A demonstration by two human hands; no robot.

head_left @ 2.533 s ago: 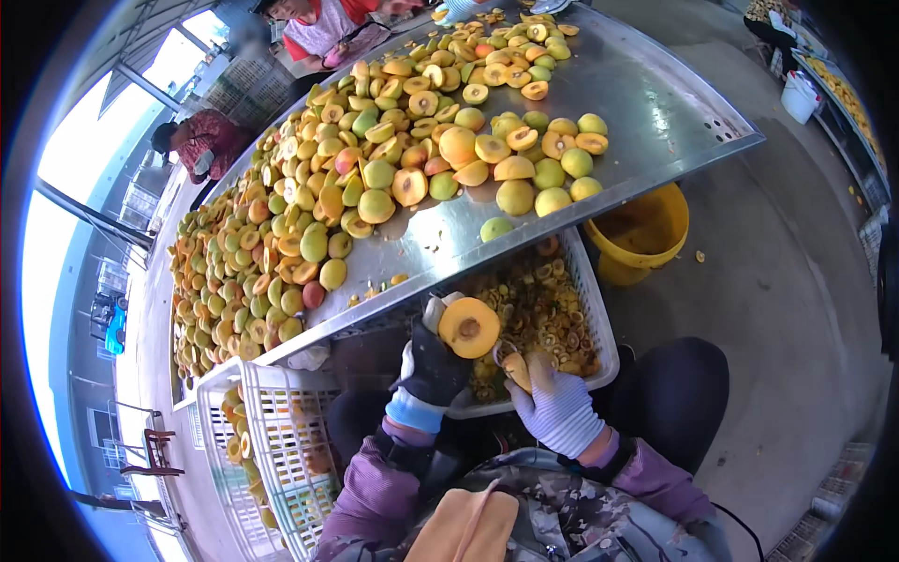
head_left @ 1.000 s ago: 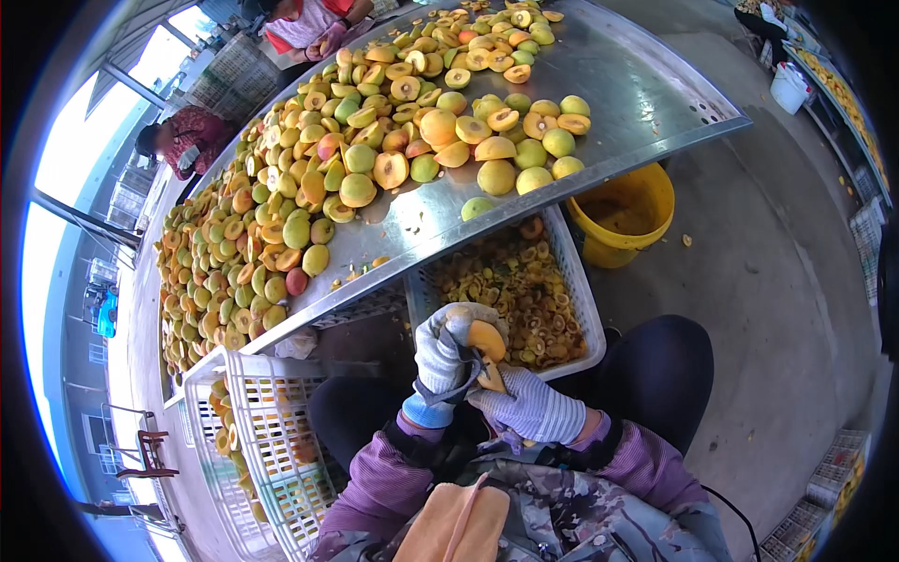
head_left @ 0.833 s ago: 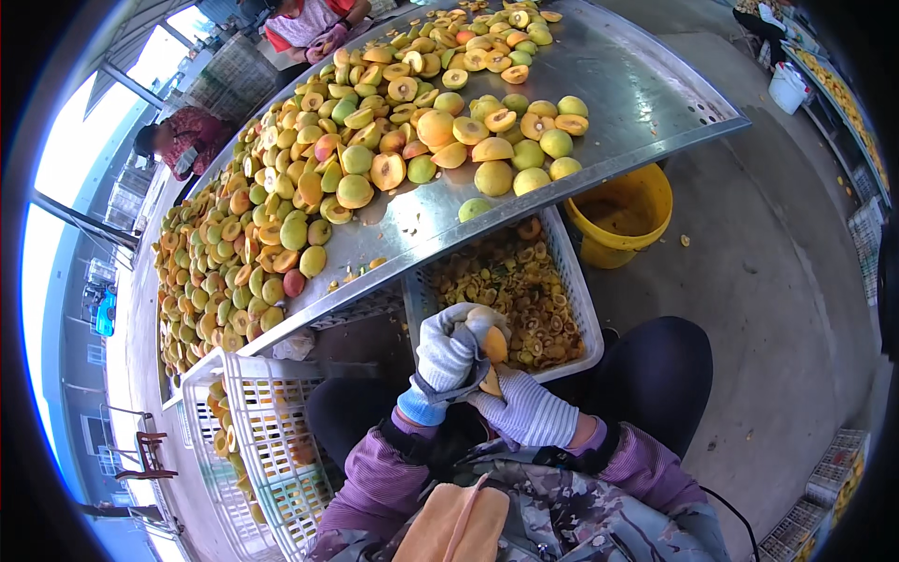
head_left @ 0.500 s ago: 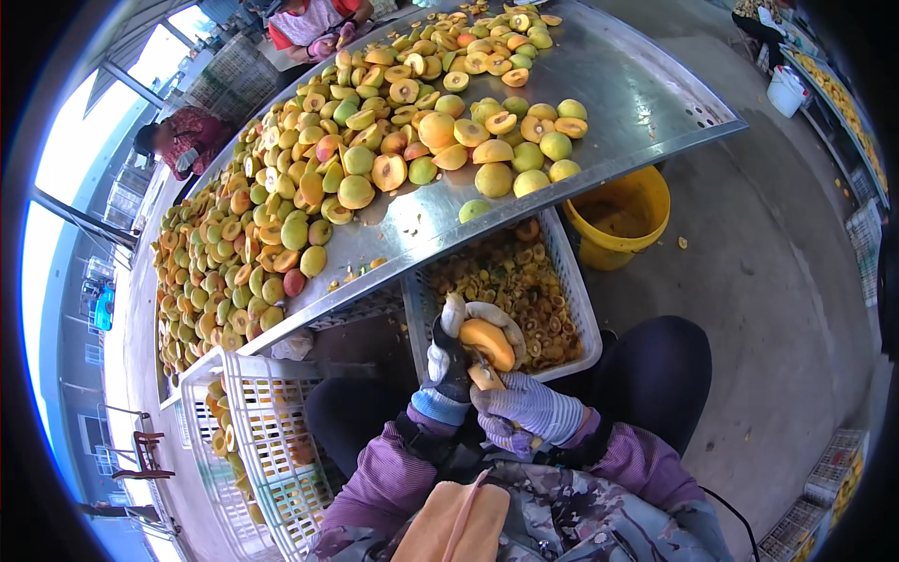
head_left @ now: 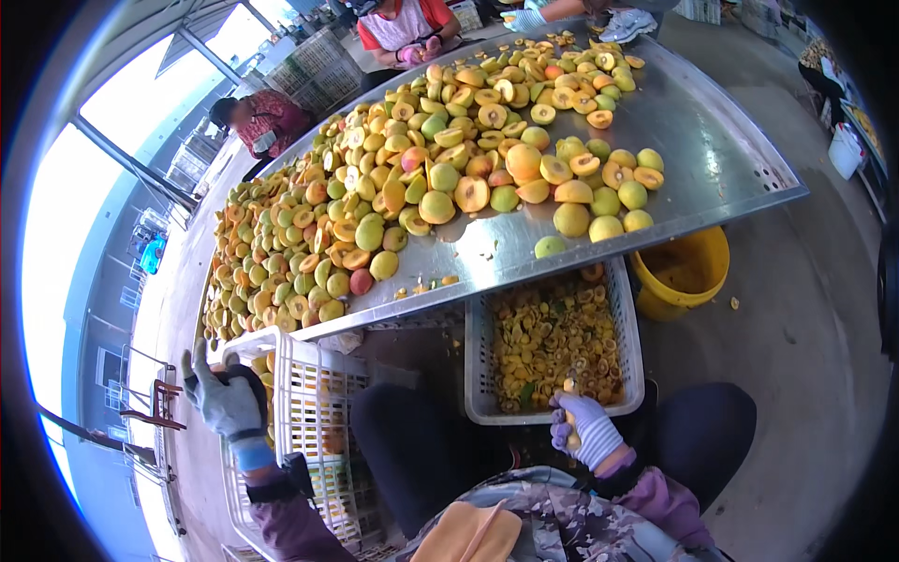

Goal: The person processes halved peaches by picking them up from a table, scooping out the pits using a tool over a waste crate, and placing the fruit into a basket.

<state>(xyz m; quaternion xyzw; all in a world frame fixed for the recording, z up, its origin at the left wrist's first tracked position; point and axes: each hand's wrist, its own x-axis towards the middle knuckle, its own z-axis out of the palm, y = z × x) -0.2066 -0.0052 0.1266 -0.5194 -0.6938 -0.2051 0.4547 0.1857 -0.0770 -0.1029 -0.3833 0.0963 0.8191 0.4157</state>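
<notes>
My left hand (head_left: 228, 403), in a pale grey glove, reaches out over the white plastic basket (head_left: 304, 379) at the left. Its fingers are spread and hold nothing. In that basket lie orange and yellow fruit halves, partly hidden by the lattice. My right hand (head_left: 592, 431), in a purple-and-white striped glove, is closed round a wooden-handled tool (head_left: 570, 385); most of it is covered by the fingers. Just beyond stands a pale crate (head_left: 634, 342) full of cut-out pits and scraps (head_left: 552, 342). Halved peach-like fruits (head_left: 412, 192) are heaped on the metal table (head_left: 698, 155).
A yellow bucket (head_left: 719, 267) stands under the table's right end. The table's metal edge (head_left: 552, 251) runs across in front of me. Two people (head_left: 412, 28) (head_left: 267, 122) sit beyond the table's far side, and another gloved hand (head_left: 524, 19) shows at the top.
The orange fruit half has left my left hand, which has swung left from the pit crate to the basket and opened. My right hand has drawn rightward, still holding the tool. The view has shifted.
</notes>
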